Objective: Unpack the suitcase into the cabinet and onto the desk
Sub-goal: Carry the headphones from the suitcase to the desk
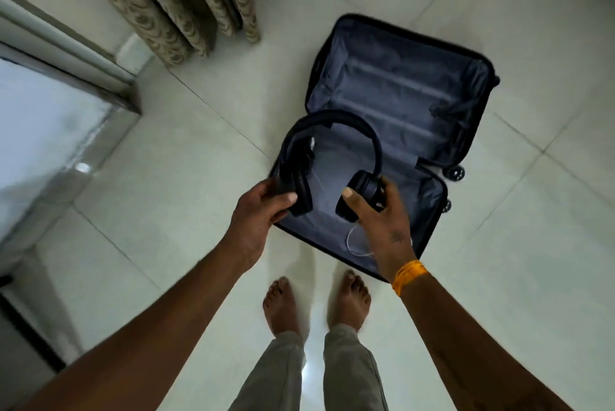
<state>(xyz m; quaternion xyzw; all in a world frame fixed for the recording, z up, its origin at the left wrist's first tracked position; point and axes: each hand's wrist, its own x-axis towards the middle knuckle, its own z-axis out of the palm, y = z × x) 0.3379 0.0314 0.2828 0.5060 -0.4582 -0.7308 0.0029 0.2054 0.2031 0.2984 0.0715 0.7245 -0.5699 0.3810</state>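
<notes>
A black suitcase lies wide open on the tiled floor, both halves lined in grey fabric. Above its near half I hold black over-ear headphones by their ear cups. My left hand grips the left cup and my right hand grips the right cup. The headband arches away from me. A thin white cable lies in the near half, partly hidden behind my right hand. The far half looks bare apart from its straps.
Patterned beige curtains hang at the top left. A pale piece of furniture with a metal-edged surface stands at the left. My bare feet stand just in front of the suitcase. White floor tiles surround it.
</notes>
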